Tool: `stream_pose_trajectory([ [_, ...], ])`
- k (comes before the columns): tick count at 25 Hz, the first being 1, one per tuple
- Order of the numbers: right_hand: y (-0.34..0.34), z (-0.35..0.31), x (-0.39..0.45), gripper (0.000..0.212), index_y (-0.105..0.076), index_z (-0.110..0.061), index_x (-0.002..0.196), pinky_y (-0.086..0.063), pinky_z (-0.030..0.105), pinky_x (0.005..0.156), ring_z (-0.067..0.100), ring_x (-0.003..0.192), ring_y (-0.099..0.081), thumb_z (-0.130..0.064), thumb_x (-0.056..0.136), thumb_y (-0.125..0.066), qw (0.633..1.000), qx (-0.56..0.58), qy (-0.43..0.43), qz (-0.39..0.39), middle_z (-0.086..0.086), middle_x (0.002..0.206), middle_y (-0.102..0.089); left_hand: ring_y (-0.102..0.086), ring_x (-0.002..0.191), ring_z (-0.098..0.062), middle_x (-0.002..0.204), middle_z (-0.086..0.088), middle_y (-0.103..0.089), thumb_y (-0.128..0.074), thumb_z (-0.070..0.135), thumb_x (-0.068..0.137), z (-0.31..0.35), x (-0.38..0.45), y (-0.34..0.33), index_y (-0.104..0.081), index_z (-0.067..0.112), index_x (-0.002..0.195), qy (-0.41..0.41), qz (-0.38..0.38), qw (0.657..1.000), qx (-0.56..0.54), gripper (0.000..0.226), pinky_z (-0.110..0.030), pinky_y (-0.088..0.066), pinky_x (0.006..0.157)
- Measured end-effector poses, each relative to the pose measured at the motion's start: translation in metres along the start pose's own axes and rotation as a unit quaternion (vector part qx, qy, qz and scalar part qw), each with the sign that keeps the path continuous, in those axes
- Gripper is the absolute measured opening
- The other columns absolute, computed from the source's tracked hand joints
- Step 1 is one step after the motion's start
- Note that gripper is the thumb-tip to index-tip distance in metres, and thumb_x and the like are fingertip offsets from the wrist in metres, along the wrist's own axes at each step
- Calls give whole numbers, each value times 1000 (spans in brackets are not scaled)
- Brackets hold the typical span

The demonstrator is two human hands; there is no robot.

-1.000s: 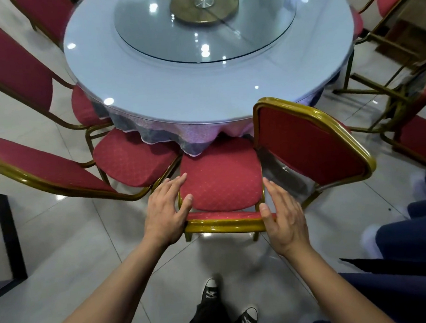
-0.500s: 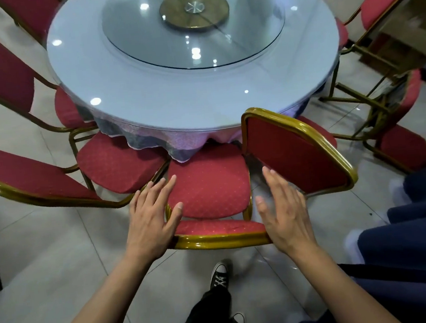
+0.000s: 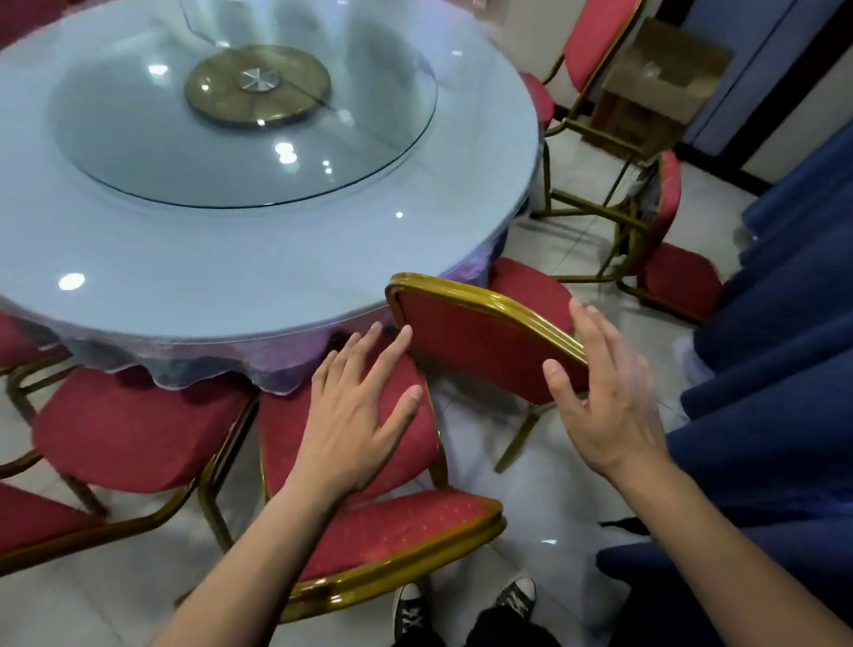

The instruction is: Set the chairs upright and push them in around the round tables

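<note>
The person stands over a red chair [image 3: 351, 433] whose seat is already partly under the round tabletop [image 3: 254, 266], its gold-framed back nearest the feet. Both hands reach toward the neighbouring chair [image 3: 472, 342] on the right, which stands at a skew to the table edge. The left hand [image 3: 355, 412] hovers released, fingers spread, above the first chair's seat; the right hand [image 3: 606, 400] is open beside the skewed chair's back (contact cannot be told). Judged from this, the next move calls for gripping that backrest, turning it square and pushing it in
</note>
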State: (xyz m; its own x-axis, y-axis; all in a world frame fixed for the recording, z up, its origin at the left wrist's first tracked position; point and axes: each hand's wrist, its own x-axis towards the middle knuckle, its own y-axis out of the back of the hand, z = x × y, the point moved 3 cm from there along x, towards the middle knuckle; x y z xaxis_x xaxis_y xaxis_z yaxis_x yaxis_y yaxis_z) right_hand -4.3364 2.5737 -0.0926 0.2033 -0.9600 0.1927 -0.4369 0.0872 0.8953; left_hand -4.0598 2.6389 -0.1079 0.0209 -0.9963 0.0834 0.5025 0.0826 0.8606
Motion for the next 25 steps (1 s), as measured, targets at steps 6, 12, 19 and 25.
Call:
stream_pose_trajectory([
  [6, 2, 43, 18, 72, -5, -42, 162, -29, 47, 115, 22, 146, -32, -67, 99, -29, 999, -1, -53, -2, 1, 166, -24, -8, 156, -21, 169, 0, -10, -26, 62, 97, 29, 57, -31, -15, 41, 159, -50, -24, 998, -10, 66, -44, -14, 124],
  [12, -35, 65, 47, 80, 2, -47, 161, -23, 45, 119, 20, 148, -29, -66, 97, -43, 997, 17, -48, -64, -2, 168, -18, 5, 157, -19, 170, 3, 1, -20, 60, 100, 46, 109, -60, -6, 46, 159, -56, -30, 997, 47, 62, -42, -8, 126],
  [19, -81, 91, 69, 81, 6, -48, 159, -22, 45, 121, 21, 149, -28, -61, 99, -48, 987, 37, -50, -148, -4, 168, -16, 11, 156, -22, 170, 2, 8, -9, 63, 101, 41, 148, -98, 5, 48, 157, -31, -77, 991, 103, 60, -49, -6, 125],
  [25, -88, 105, 76, 60, -34, -29, 158, -34, 47, 115, 24, 139, -46, -37, 102, -56, 984, 47, -5, -174, -2, 161, -38, 11, 156, -23, 170, 2, 9, -23, 60, 105, 42, 153, -120, -3, 42, 160, -19, -28, 996, 82, 61, -57, -8, 125],
])
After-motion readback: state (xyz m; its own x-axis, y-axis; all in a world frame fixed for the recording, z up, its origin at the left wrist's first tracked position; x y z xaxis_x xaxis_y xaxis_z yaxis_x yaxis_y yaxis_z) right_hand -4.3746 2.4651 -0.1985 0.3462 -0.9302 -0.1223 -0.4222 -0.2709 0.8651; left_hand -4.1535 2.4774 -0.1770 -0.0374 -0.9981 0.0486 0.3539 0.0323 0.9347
